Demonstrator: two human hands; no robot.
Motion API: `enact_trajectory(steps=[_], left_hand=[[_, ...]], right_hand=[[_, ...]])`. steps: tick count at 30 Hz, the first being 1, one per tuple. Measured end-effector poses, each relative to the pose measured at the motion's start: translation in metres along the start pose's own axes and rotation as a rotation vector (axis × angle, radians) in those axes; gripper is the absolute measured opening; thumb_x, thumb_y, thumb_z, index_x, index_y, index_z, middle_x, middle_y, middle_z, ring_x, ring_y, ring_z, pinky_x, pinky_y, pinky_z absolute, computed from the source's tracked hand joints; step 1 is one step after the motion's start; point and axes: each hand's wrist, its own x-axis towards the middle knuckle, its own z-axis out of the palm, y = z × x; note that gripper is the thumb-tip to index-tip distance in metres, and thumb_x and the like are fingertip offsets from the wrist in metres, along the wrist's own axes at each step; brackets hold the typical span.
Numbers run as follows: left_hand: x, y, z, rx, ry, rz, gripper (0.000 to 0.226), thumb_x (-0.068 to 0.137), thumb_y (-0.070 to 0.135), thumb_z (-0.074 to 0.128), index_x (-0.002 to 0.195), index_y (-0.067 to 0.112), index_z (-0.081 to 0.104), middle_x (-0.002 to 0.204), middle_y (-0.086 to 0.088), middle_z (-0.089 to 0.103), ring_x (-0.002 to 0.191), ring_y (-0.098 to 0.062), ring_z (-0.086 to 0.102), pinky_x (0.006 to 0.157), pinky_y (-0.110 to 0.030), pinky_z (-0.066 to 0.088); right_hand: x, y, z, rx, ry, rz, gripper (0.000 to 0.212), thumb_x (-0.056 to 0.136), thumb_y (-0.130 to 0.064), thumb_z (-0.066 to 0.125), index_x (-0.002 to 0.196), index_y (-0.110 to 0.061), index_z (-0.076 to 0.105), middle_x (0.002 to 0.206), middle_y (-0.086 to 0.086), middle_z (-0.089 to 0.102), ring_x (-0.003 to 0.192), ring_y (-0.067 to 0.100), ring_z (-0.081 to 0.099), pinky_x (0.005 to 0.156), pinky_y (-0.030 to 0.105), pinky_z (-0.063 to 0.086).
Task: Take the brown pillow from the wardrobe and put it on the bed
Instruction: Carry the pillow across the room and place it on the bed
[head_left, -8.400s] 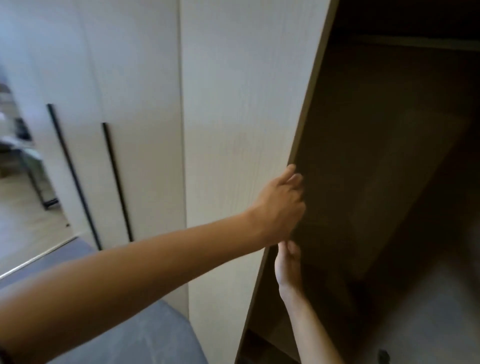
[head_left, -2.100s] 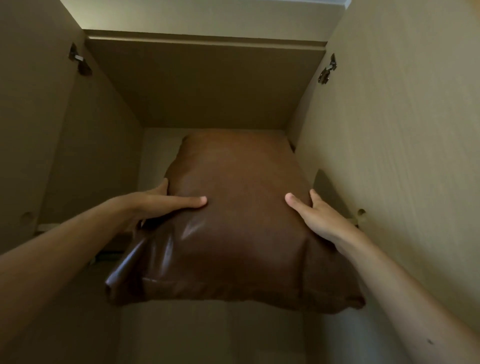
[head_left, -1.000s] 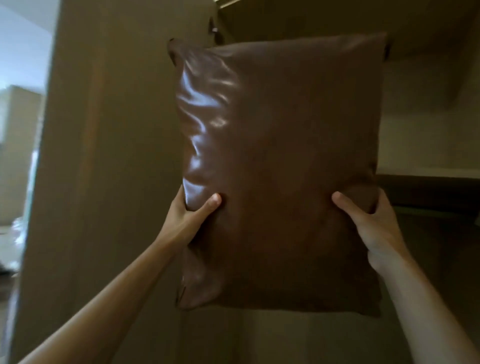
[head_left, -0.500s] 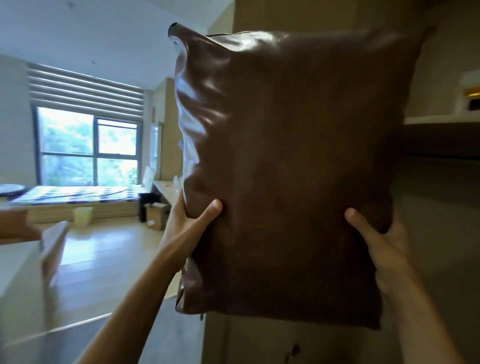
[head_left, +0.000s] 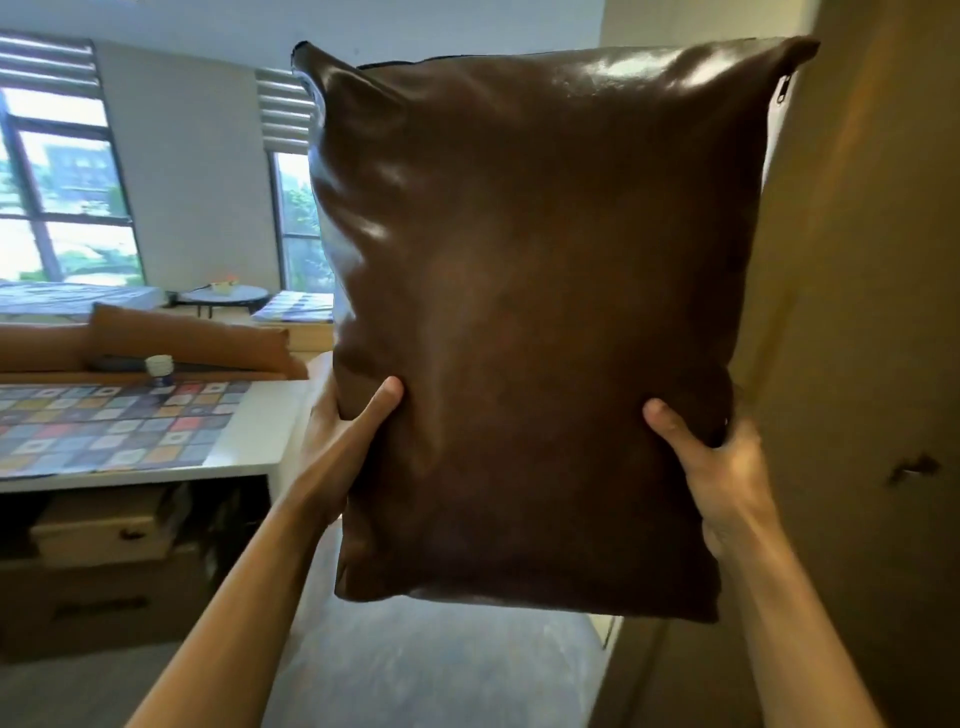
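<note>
Brown pillow (head_left: 530, 322) upright in mid-air, left hand (head_left: 345, 441) and right hand (head_left: 719, 467) fingers clamped on its side edges.

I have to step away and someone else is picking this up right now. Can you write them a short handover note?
Left hand: grips the brown pillow at its left edge.
Right hand: grips its right edge.
Pillow: held upright in the air, clear of the wardrobe at right.
Done: pillow taken out.
Left: carry it to the bed and set it down; I can't say for sure which surface here is the bed.
</note>
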Motion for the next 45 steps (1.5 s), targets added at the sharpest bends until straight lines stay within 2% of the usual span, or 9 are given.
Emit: enact_trajectory(steps=[5, 9, 13, 18, 22, 24, 32, 37, 45], left_hand=[[0.015, -0.032, -0.054, -0.016, 0.08, -0.13, 0.07, 0.043, 0.083, 0.08, 0.107, 0.064, 0.059, 0.113, 0.021, 0.066, 0.106, -0.009, 0.065, 0.096, -0.04, 0.052], [0.035, -0.064, -0.078, 0.029, 0.188, -0.134, 0.087, 0.044, 0.078, 0.079, 0.122, 0.044, 0.057, 0.107, 0.021, 0.068, 0.095, 0.001, 0.066, 0.078, -0.022, 0.051], [0.067, -0.096, -0.083, 0.09, 0.241, -0.131, 0.096, 0.048, 0.073, 0.08, 0.13, 0.028, 0.062, 0.115, 0.011, 0.073, 0.104, -0.006, 0.069, 0.093, -0.032, 0.053], [0.119, -0.13, -0.067, 0.147, 0.289, -0.122, 0.103, 0.04, 0.084, 0.08, 0.125, 0.028, 0.067, 0.108, 0.012, 0.078, 0.097, -0.003, 0.072, 0.09, -0.031, 0.054], [0.16, -0.155, -0.054, 0.135, 0.326, -0.162, 0.103, 0.037, 0.083, 0.081, 0.124, 0.03, 0.067, 0.108, 0.011, 0.078, 0.098, -0.005, 0.073, 0.09, -0.033, 0.055], [0.18, -0.17, -0.048, 0.125, 0.346, -0.184, 0.102, 0.037, 0.082, 0.082, 0.124, 0.03, 0.068, 0.108, 0.01, 0.078, 0.099, -0.008, 0.073, 0.088, -0.033, 0.056], [0.275, -0.233, -0.022, 0.072, 0.317, -0.263, 0.089, 0.044, 0.076, 0.085, 0.12, 0.032, 0.07, 0.108, 0.01, 0.079, 0.1, -0.011, 0.074, 0.09, -0.037, 0.057], [0.365, -0.285, -0.004, 0.021, 0.253, -0.321, 0.049, 0.057, 0.061, 0.085, 0.1, 0.04, 0.073, 0.096, 0.018, 0.08, 0.088, -0.007, 0.076, 0.071, -0.025, 0.061], [0.549, -0.353, 0.012, 0.041, 0.152, -0.373, 0.081, 0.051, 0.071, 0.085, 0.121, 0.034, 0.07, 0.105, -0.001, 0.08, 0.096, -0.026, 0.077, 0.086, -0.05, 0.061]], right_hand=[[0.004, 0.041, 0.069, 0.014, -0.096, 0.08, 0.1, 0.054, -0.067, 0.088, 0.142, -0.043, 0.046, 0.137, -0.009, 0.062, 0.121, 0.022, 0.063, 0.1, 0.047, 0.056], [0.023, 0.086, 0.111, 0.038, -0.166, 0.149, 0.105, 0.047, -0.072, 0.086, 0.14, -0.041, 0.049, 0.133, -0.008, 0.064, 0.119, 0.02, 0.065, 0.098, 0.046, 0.057], [0.055, 0.139, 0.144, 0.051, -0.187, 0.205, 0.112, 0.04, -0.08, 0.086, 0.139, -0.039, 0.052, 0.131, -0.006, 0.067, 0.115, 0.022, 0.068, 0.095, 0.048, 0.059], [0.112, 0.2, 0.179, 0.096, -0.207, 0.257, 0.097, 0.035, -0.082, 0.085, 0.122, -0.05, 0.057, 0.122, -0.01, 0.07, 0.108, 0.016, 0.071, 0.075, 0.027, 0.06], [0.158, 0.236, 0.201, 0.078, -0.262, 0.309, 0.116, 0.038, -0.082, 0.085, 0.141, -0.038, 0.051, 0.127, -0.007, 0.066, 0.11, 0.019, 0.067, 0.088, 0.038, 0.058], [0.181, 0.252, 0.211, 0.058, -0.289, 0.33, 0.107, 0.049, -0.074, 0.085, 0.142, -0.038, 0.048, 0.126, -0.01, 0.064, 0.107, 0.016, 0.065, 0.083, 0.034, 0.057], [0.262, 0.317, 0.247, -0.02, -0.267, 0.402, 0.1, 0.054, -0.065, 0.081, 0.143, -0.037, 0.046, 0.123, -0.011, 0.059, 0.098, 0.006, 0.061, 0.081, 0.03, 0.053], [0.323, 0.369, 0.282, -0.065, -0.205, 0.438, 0.103, 0.053, -0.064, 0.081, 0.145, -0.033, 0.046, 0.119, -0.012, 0.061, 0.098, 0.005, 0.061, 0.077, 0.025, 0.052], [0.444, 0.432, 0.361, -0.099, -0.1, 0.502, 0.103, 0.053, -0.068, 0.082, 0.144, -0.035, 0.047, 0.125, -0.009, 0.061, 0.099, 0.006, 0.062, 0.08, 0.028, 0.053]])
